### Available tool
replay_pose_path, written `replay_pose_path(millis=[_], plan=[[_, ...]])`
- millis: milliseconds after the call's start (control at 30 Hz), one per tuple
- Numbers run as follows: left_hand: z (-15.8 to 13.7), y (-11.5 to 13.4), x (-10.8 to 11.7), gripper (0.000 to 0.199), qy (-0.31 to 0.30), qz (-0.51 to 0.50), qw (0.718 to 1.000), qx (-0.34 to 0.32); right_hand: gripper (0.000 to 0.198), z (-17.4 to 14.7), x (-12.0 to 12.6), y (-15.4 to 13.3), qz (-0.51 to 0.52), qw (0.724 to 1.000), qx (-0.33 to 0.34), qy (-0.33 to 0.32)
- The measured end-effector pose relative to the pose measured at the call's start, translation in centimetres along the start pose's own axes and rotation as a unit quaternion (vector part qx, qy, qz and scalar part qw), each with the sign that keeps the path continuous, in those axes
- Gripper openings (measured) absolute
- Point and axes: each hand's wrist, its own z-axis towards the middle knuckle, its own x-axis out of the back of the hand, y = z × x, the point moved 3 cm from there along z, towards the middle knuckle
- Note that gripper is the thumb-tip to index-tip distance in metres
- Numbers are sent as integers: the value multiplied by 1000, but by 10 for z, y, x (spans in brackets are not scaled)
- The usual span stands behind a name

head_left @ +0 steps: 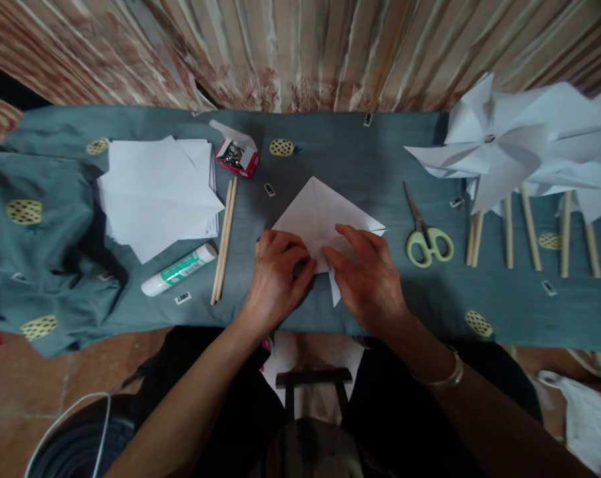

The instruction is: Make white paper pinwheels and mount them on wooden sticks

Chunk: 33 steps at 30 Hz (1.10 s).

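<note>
Left hand [281, 273]: fingers curled, thumb near fingertips, at near-left edge of the white paper square [314, 211]; can't tell if it's pinching the sheet. Right hand [367, 275]: fingers loosely spread, not closed, over the sheet's near-right part. Square lies between/under both hands, 1 corner pointing far, slit visible at right corner, narrow flap sticking out toward near edge. Right wrist has a bracelet [449, 377]. Just right of the sheet: green-handled scissors [429, 247], blades pointing far. Farther right: overlapping white paper pinwheels [519, 145] with wooden handles [530, 229] pointing near. Left of the hands: 2 wooden sticks [223, 245], side by side; glue stick [180, 269] beside them; paper stack [155, 189] beyond it; open red box [250, 164] of small metal pieces at far side. All on green tablecloth [330, 143].
</note>
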Motion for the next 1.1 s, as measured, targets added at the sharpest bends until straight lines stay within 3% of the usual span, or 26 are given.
replay_pose_path(millis=[533,1100], plan=[[4,-1,-3,13,-2,8,1000,-8,30,5,-4,-3,-48,998,37,32],[6,0,-2,14,-5,7,1000,-15,28,6,-8,-4,-77,997,27,13]])
